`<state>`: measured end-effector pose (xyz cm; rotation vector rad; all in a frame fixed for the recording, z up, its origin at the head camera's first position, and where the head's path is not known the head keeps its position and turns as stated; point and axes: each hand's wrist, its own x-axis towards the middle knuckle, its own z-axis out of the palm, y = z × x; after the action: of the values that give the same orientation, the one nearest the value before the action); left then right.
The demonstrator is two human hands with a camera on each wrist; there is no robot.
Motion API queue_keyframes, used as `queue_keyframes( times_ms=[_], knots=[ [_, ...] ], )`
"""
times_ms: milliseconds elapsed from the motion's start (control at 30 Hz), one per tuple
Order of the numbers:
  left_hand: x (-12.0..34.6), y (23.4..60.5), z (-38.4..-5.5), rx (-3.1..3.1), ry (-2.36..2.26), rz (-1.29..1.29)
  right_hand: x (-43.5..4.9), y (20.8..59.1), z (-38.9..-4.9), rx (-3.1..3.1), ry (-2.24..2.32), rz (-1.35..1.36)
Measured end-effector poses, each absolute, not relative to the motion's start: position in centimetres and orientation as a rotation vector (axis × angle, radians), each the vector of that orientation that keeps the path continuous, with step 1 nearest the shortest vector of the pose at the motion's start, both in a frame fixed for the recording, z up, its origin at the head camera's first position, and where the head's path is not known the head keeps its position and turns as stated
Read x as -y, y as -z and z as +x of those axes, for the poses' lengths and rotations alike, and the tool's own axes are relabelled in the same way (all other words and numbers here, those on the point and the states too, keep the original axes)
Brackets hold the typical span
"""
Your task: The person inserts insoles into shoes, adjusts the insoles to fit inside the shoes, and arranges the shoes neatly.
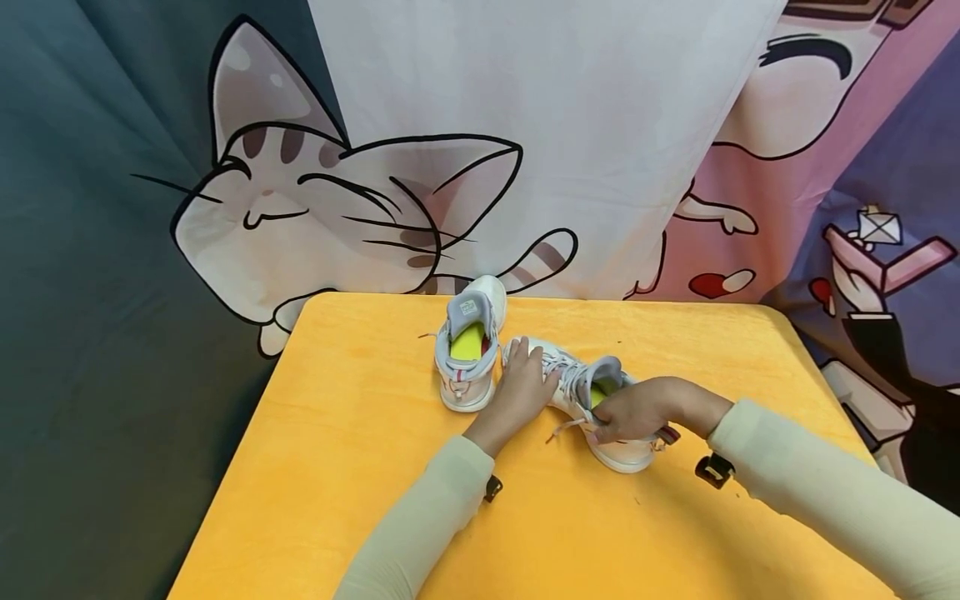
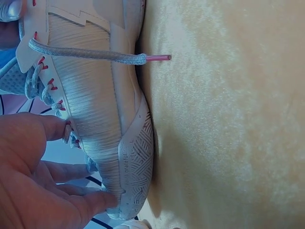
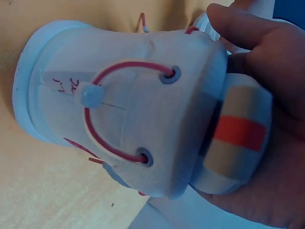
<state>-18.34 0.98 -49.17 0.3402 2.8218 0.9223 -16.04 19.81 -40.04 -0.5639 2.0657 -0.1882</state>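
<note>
A pale sneaker (image 1: 558, 367) with grey laces and a yellow-green insole lies angled on the yellow table (image 1: 360, 467), toe toward the back left. My left hand (image 1: 522, 383) holds its toe end, with the thumb by the lower laces and the fingers over the toe. At the heel end, my right hand (image 1: 637, 408) grips the padded collar, fingers partly hidden inside the opening. The right wrist view shows the heel (image 3: 114, 105) with a red-and-white cord loop and a red-striped pull tab (image 3: 238, 133). One lace end (image 2: 157, 57) sticks out over the table.
A matching sneaker (image 1: 467, 392) stands to the left, close by my left hand, heel toward me and toe at the table's back edge. Behind the table hangs a cloth (image 1: 465, 75) printed with a cartoon cat.
</note>
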Motion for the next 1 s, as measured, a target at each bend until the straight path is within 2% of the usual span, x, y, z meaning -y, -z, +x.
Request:
queue_keyframes(
  times_ms=[233,467,733,867,1000],
  knots=[
    [-0.9,49.3,-18.3,-2.821,-0.92,0.359,-20.0,39.7,-15.7,-2.094,0.211,-0.605],
    [-0.5,48.8,-17.8,-2.823,-0.954,0.381,-20.9,37.3,-15.1,-2.064,0.366,-0.576],
    [-0.4,47.4,-15.3,-2.921,-1.013,0.508,-24.6,35.0,-15.4,-2.287,0.606,-0.828],
    [-0.2,46.5,-14.0,-2.849,-1.107,0.545,-25.9,35.3,-15.7,-2.474,0.712,-0.827],
    [-0.2,46.0,-13.4,-2.665,-1.148,0.503,-26.7,36.9,-16.2,-2.629,0.78,-0.712]
  ],
)
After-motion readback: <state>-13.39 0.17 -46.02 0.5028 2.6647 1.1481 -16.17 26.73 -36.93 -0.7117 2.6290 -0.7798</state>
